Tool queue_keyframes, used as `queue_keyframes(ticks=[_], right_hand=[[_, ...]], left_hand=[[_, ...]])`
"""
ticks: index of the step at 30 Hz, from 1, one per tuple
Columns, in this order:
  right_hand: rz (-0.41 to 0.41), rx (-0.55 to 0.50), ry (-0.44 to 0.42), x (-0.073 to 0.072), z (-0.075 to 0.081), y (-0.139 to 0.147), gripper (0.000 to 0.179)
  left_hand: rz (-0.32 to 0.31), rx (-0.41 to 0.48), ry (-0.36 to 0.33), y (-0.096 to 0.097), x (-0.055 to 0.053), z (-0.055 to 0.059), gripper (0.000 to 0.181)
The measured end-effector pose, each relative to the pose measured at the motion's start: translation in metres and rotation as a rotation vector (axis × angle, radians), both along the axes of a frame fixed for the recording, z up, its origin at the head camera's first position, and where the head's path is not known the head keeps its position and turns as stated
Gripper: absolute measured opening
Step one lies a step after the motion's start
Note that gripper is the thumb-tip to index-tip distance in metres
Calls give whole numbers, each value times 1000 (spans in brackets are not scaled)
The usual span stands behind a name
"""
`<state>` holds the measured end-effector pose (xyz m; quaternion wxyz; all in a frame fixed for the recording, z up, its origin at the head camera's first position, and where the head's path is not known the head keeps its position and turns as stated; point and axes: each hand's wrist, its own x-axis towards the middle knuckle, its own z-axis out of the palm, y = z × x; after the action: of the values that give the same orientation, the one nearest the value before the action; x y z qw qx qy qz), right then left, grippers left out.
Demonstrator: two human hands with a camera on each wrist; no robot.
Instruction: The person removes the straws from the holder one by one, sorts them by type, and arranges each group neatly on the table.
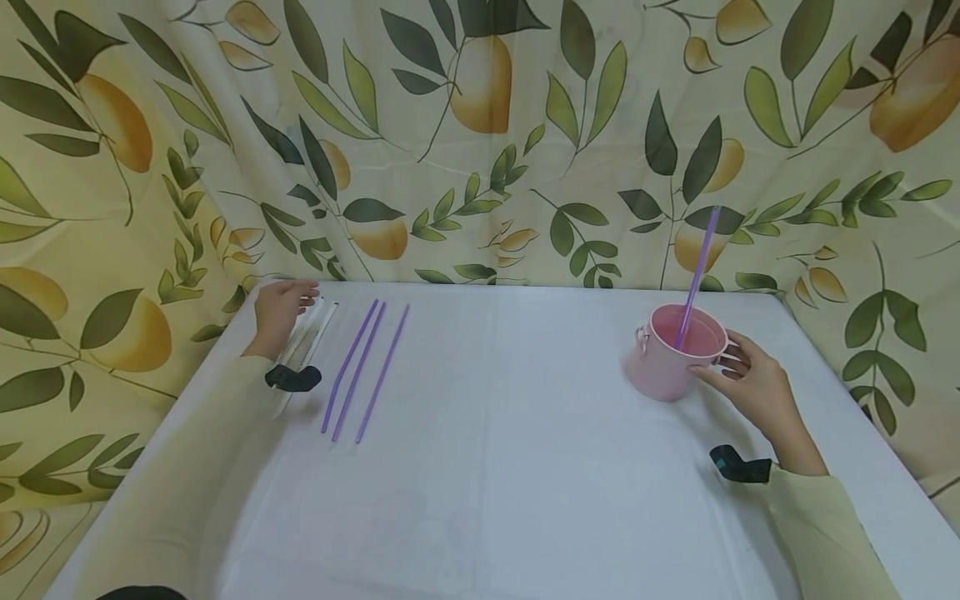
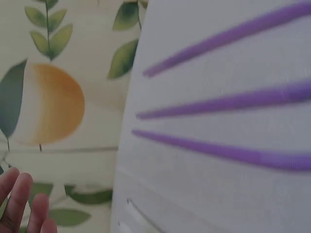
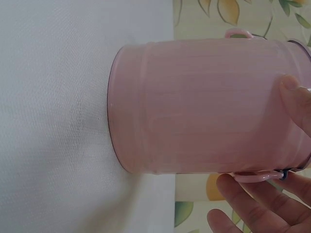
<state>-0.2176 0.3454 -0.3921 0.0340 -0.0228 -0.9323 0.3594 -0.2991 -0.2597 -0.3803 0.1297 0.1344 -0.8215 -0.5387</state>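
At the right of the table, my right hand (image 1: 757, 392) holds a pink bucket (image 1: 660, 371) near its rim. In the right wrist view the thumb presses the bucket wall (image 3: 209, 107), and the fingers lie around the small side loop (image 3: 257, 176). A purple straw (image 1: 699, 271) stands tilted inside the bucket. My left hand (image 1: 281, 317) is at the far left of the table, beside long thin whitish strips (image 1: 324, 325) partly hidden by the wrist. Its fingers (image 2: 38, 213) are loosely bent with nothing visible between them. Three purple straws (image 1: 385, 375) lie side by side to its right.
A white cloth covers the table (image 1: 487, 467). Behind it and at the left hangs a curtain (image 1: 480, 192) printed with leaves and fruit. Black wrist cameras sit on the left wrist (image 1: 292, 379) and right wrist (image 1: 738, 465).
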Motion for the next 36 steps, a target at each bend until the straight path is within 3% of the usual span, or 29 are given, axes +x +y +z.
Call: queue_keyframes(ticks=[11, 22, 28, 36], right_hand=[[-7, 8, -1, 0, 1, 0, 86], [-7, -1, -3, -1, 1, 0, 87], [-7, -4, -3, 0, -1, 2, 88], [-3, -4, -7, 1, -1, 1, 87]], left_hand=[[-129, 51, 64, 56, -8, 14, 29], [-313, 126, 99, 115, -16, 26, 29], [-421, 211, 105, 140, -20, 27, 31], [-492, 271, 107, 180, -28, 27, 33]])
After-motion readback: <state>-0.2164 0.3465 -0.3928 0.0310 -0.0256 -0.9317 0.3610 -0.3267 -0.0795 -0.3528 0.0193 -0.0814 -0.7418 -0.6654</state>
